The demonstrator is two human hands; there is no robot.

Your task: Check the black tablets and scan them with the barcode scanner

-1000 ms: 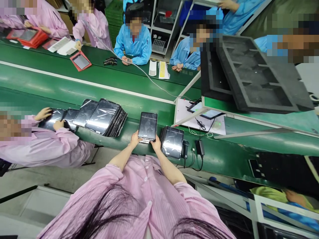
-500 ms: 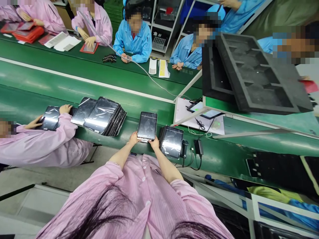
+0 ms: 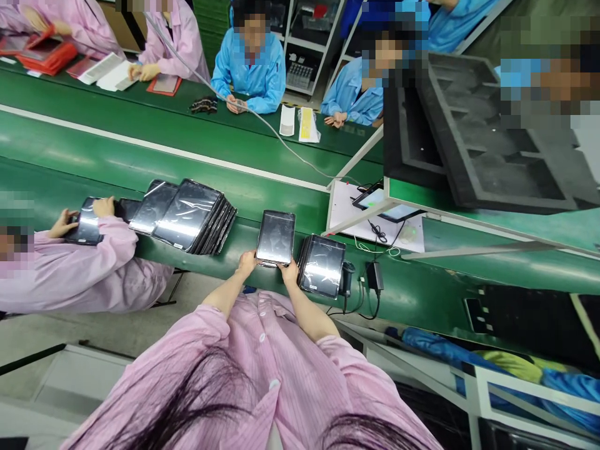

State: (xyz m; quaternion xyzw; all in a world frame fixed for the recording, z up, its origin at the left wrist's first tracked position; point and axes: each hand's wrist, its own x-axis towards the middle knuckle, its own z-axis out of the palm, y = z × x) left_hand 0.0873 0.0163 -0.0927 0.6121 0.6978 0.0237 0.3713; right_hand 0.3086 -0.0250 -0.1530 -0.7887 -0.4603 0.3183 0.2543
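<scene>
A dark flat tablet in clear film lies before me at the green bench's near edge, with at least one more beneath it. My left hand grips its lower left corner, and my right hand grips the lower right one. Both sets of fingertips are partly hidden by the tablet. Close beside my right hand stands a stack of film-covered tablets. Further left, a taller, leaning stack of tablets rests on the bench.
Right of the near stack are a black scanner and a power adapter with cables. Black foam trays sit on a raised shelf. At left a co-worker in a pink sleeve handles another tablet. Several people sit across the bench.
The white-edged strip below the tablet in my hands shows less now. The co-worker at left has shifted their hands and tablet slightly left. A person across the bench has moved their hands left.
</scene>
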